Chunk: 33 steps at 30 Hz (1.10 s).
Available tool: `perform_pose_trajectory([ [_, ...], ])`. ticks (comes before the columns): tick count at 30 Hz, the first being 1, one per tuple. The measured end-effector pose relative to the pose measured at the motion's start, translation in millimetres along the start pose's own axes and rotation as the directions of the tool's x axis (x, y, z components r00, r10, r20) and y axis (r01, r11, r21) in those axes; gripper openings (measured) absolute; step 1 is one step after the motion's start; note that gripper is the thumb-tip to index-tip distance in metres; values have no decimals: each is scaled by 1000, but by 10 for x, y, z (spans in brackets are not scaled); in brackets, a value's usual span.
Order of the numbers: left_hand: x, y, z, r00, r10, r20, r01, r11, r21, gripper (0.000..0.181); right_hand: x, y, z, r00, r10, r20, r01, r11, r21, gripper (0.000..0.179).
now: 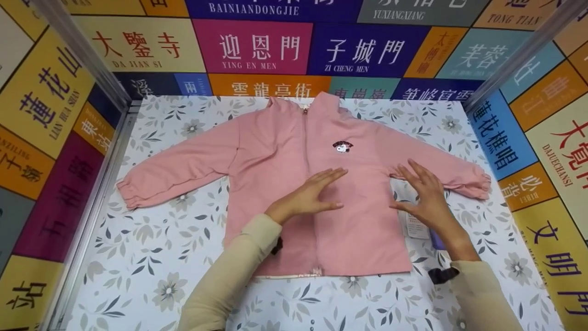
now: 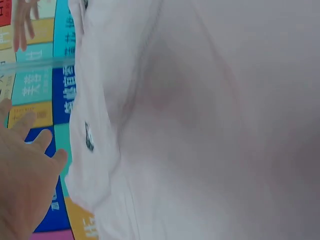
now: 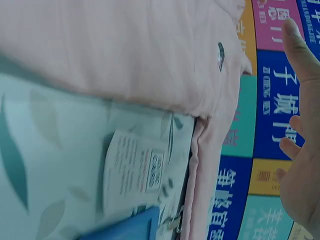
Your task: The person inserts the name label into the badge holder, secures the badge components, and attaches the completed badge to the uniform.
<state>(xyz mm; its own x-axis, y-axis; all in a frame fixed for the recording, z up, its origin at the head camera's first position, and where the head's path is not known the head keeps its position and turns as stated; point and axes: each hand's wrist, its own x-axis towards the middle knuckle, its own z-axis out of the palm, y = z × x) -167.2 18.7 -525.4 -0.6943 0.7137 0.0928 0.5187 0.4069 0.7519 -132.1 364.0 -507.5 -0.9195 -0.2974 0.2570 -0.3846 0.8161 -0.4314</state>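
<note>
A pink zip-up jacket [image 1: 271, 184] lies spread out flat, its collar at the far side and both sleeves stretched outward. A small dark-and-white cartoon patch [image 1: 342, 146] sits on its chest. Over the jacket's middle, near the zipper, hovers my left hand [image 1: 310, 195], fingers spread and holding nothing. My right hand [image 1: 425, 197] is at the jacket's right side under the sleeve, thumb and fingers apart, also without anything in it. Both hands show fingers extended in the wrist views. Below the right hand, a white printed tag [image 3: 134, 167] lies beside the jacket's side edge.
A white table cover [image 1: 151, 257] with grey flowers and leaves lies beneath the jacket. Colourful panels with Chinese lettering [image 1: 257, 48] stand behind and on both sides, with metal posts at the corners. A blue-purple flat item [image 1: 438, 241] lies partly behind my right wrist.
</note>
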Motion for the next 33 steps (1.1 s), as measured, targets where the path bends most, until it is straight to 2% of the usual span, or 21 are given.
perform_pose_trajectory([
  [3, 74, 80, 94, 999, -14, 31, 16, 998, -64, 82, -138, 99, -71, 997, 82, -17, -81, 996, 49, 100],
  [7, 179, 159, 217, 999, -6, 52, 11, 995, -96, 80, -336, 229, -174, 984, 174, -26, -170, 980, 105, 96],
  [13, 340, 240, 359, 997, 10, 78, -2, 995, -102, 78, -636, 392, -325, 950, 312, -20, -306, 941, 146, 95],
  [19, 492, 351, 477, 995, -5, 97, 16, 993, -117, 79, -930, 569, -399, 901, 434, 11, -432, 895, 109, 91],
  [25, 614, 454, 616, 993, -1, 119, 16, 991, -130, 78, -1159, 705, -362, 850, 526, 31, -527, 849, 50, 77],
  [33, 735, 572, 763, 990, -8, 142, 20, 997, -81, 76, -1305, 729, -320, 742, 655, 142, -662, 750, -1, 86],
])
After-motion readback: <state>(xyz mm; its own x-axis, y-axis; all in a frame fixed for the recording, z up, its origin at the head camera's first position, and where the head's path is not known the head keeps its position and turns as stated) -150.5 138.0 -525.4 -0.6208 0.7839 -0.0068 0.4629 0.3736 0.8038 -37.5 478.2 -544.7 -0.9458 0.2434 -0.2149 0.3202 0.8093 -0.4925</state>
